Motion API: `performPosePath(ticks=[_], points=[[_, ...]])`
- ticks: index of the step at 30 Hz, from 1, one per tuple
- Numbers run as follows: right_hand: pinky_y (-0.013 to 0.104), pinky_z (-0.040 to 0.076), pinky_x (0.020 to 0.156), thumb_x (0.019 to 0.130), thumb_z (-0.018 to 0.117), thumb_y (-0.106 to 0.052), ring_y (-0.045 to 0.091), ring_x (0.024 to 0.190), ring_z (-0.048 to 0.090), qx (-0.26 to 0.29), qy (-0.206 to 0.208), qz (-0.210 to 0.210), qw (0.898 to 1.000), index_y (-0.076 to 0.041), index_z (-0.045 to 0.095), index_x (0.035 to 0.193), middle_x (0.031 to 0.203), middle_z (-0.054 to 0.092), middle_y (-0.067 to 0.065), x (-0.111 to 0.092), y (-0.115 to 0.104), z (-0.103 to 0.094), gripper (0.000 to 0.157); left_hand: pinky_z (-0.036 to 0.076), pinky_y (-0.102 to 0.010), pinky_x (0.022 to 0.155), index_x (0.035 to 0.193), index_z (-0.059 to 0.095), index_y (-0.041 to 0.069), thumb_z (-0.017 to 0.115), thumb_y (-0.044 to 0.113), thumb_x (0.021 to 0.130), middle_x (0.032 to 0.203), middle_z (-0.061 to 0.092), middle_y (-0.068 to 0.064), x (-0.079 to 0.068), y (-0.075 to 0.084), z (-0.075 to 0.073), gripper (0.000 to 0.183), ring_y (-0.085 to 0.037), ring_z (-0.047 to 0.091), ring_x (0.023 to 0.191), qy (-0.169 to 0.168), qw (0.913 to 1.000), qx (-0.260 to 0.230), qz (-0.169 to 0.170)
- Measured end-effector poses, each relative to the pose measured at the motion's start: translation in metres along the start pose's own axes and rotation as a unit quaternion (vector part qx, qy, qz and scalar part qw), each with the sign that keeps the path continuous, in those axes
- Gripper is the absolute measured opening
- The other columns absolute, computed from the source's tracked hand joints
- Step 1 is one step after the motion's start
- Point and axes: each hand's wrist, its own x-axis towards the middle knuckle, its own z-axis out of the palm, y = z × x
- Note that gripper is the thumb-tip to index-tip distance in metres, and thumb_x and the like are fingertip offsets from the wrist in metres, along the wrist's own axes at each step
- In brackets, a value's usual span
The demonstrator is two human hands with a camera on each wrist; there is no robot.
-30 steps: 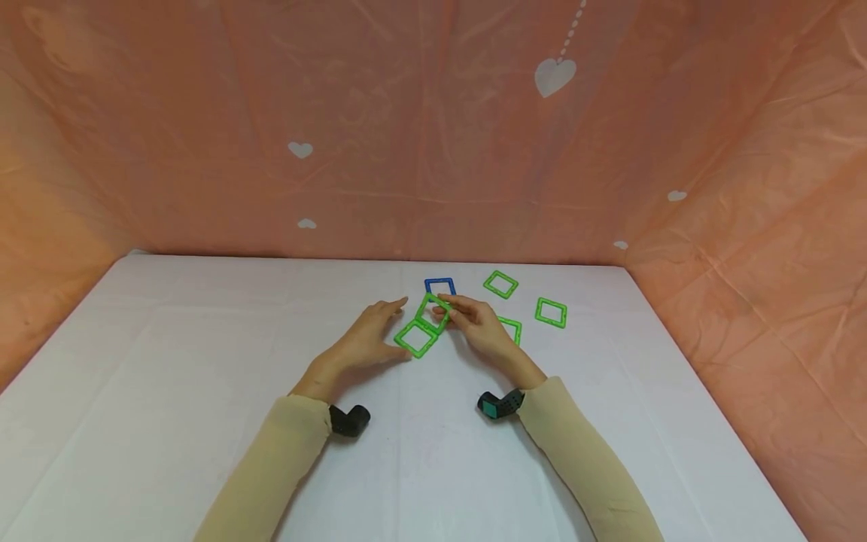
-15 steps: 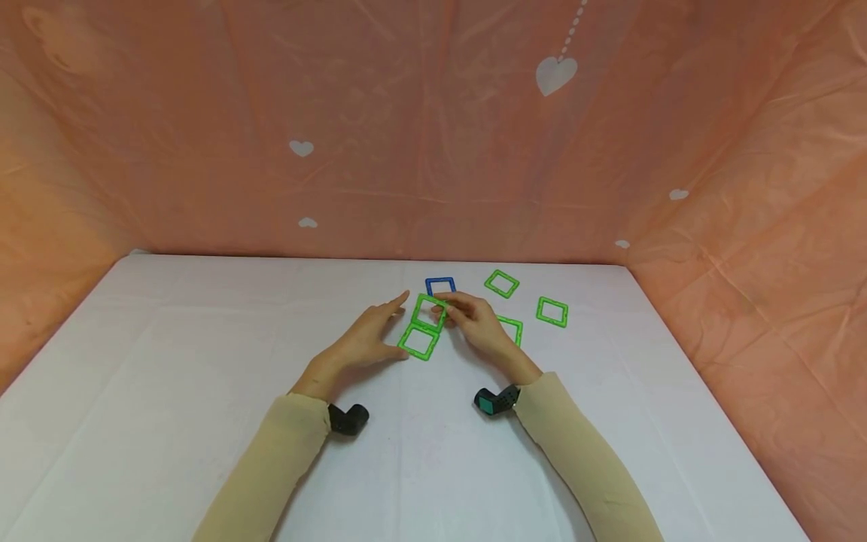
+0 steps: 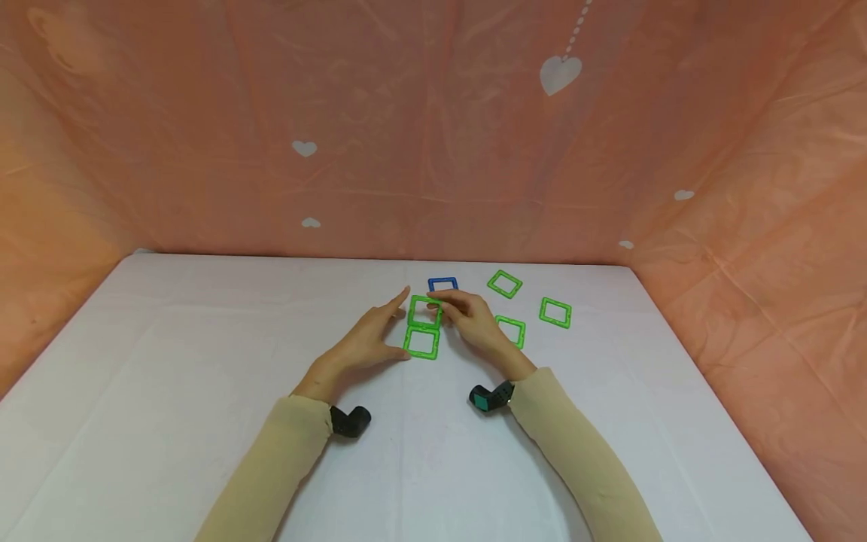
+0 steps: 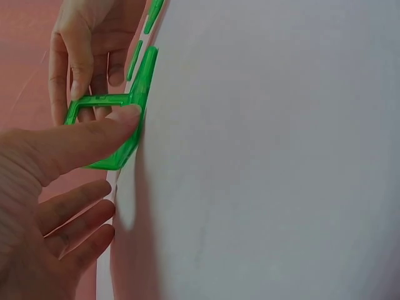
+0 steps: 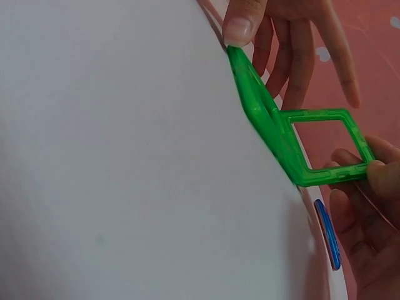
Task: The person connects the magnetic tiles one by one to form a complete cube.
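Two green square magnetic tiles are joined along one edge at an angle, in the middle of the head view. My right hand pinches the far tile by its right edge between thumb and fingers. From the left, my left hand sits beside the pair, fingers spread apart. Its thumb touches the near corner of the near tile. The right wrist view shows this near tile almost edge-on, with the thumb tip at its end. The far tile's frame faces that camera.
A blue square tile lies just behind the joined pair, partly covered by the right hand. Loose green tiles lie to the right: one near the right wrist, one farther back, one farthest right. An orange curtain closes the table's back.
The joined tiles have turned from a slant to nearly straight in front of me, as my right hand shifted slightly left. My left hand has stayed almost in place.
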Motion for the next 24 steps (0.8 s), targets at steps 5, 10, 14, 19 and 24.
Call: performPosePath(ticks=[5,10,14,19,24], points=[[0.031,0.048,0.068,0.100,0.046,-0.003,0.029,0.079,0.058,-0.010,0.002,-0.015,1.000,-0.002,0.061,0.125,0.112,0.069,0.019,0.002,0.000,0.002,0.030,0.029,-0.052,0.111,0.154,0.016,0.007,0.083,0.011,0.074,0.127,0.058,-0.020,0.001,-0.001,0.002,0.104,-0.038,0.047,0.123,0.002,1.0000,0.003,0.004],[0.028,0.048,0.066,0.100,0.047,-0.002,0.026,0.076,0.058,-0.010,0.003,-0.025,1.000,-0.003,0.063,0.124,0.104,0.070,0.019,0.003,-0.001,0.004,0.029,0.028,-0.052,0.112,0.154,0.015,0.008,0.083,0.011,0.074,0.125,0.060,-0.019,0.000,0.001,0.003,0.106,-0.037,0.046,0.125,0.003,1.0000,0.005,0.000],[0.026,0.047,0.065,0.099,0.047,-0.001,0.027,0.074,0.057,-0.011,0.006,-0.029,0.999,-0.002,0.063,0.124,0.103,0.070,0.020,0.004,-0.002,0.005,0.029,0.028,-0.052,0.112,0.154,0.016,0.007,0.083,0.012,0.074,0.127,0.059,-0.020,0.000,0.001,0.004,0.104,-0.037,0.046,0.125,0.004,1.0000,0.008,-0.004],[0.027,0.048,0.068,0.100,0.047,-0.003,0.028,0.077,0.059,-0.008,0.007,-0.022,1.000,-0.002,0.063,0.124,0.103,0.070,0.020,0.005,-0.003,0.005,0.029,0.029,-0.053,0.111,0.153,0.019,0.005,0.082,0.012,0.074,0.130,0.057,-0.022,0.000,0.000,0.005,0.102,-0.039,0.045,0.126,0.004,0.9999,0.013,-0.009],[0.043,0.054,0.075,0.099,0.049,-0.004,0.040,0.087,0.063,0.031,0.036,-0.025,0.999,0.008,0.059,0.124,0.111,0.065,0.028,0.004,-0.010,0.000,0.029,0.031,-0.053,0.110,0.152,0.020,0.003,0.083,0.012,0.073,0.128,0.058,-0.023,0.001,-0.001,0.006,0.101,-0.040,0.047,0.125,0.007,0.9998,0.019,0.003]])
